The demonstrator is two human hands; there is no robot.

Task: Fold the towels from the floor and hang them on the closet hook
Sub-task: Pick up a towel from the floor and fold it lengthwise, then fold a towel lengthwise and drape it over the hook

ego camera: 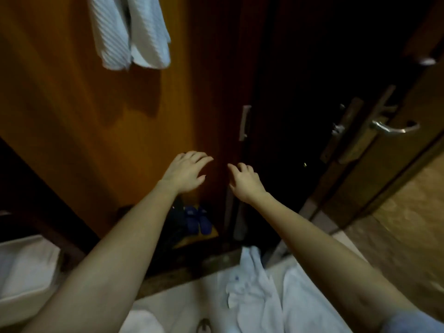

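Both bare forearms are extended forward; the left hand (186,173) and right hand (245,182) are held empty, fingers loosely spread.

Pale floor (189,299), crumpled towels (254,299) (white)

Legible text, labels, brands, numbers, signs: none. One small blue mark on the crumpled white towel (259,299) is too blurred to read. The frame is dim and motion-smeared throughout.
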